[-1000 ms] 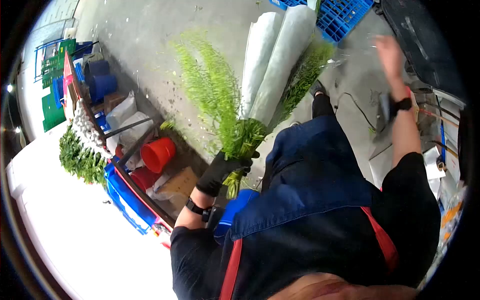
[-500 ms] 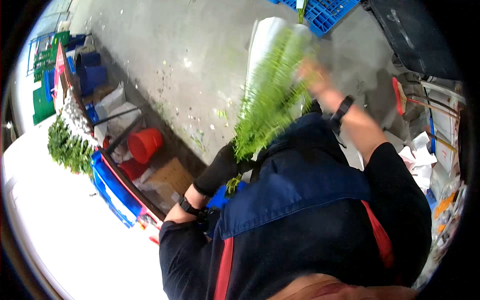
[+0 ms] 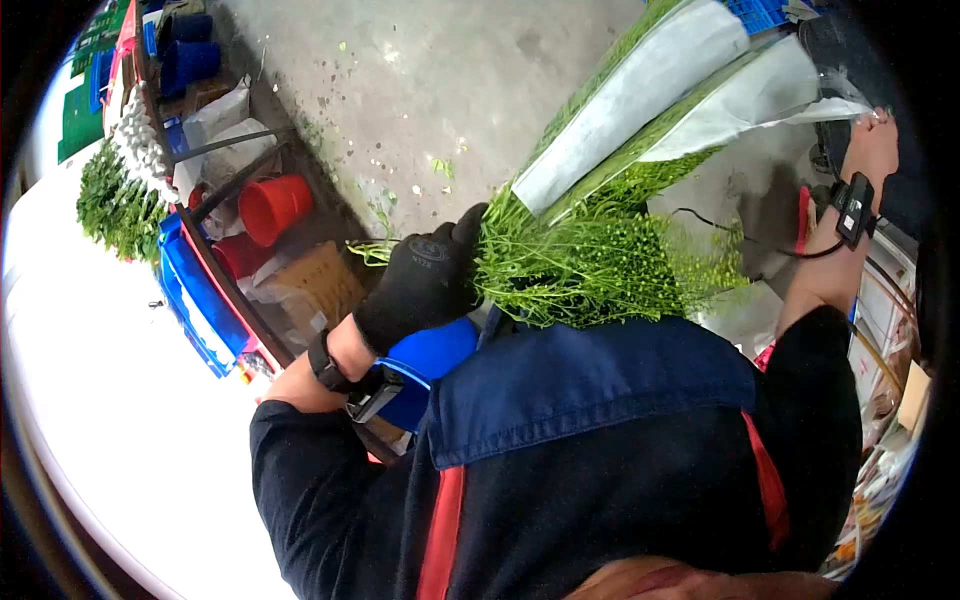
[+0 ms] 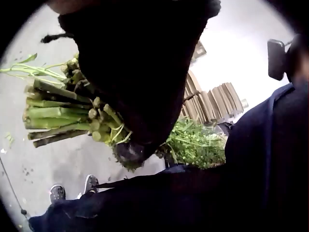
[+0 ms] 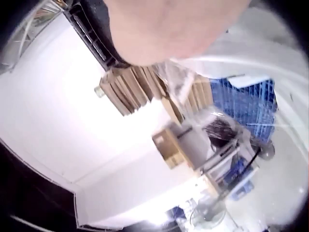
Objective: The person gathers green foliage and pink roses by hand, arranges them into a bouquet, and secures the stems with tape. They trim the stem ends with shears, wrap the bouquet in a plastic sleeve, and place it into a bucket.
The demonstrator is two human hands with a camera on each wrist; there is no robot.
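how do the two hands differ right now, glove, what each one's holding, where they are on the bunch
The left hand wears a black glove; the right hand is bare. The left hand grips the green bunch at its cut stems, close to the body; the right hand is stretched out, pinching the edge of the clear plastic sleeve at the far end. Both wrists carry a black strapped device.

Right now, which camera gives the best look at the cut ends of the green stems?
The left wrist view: the cut stem ends sit close up and sharp beside the gloved left hand gripping them. The head view shows the leafy bunch whole, but the glove hides the cut ends. The right wrist view shows no stems, only clear wrapping.
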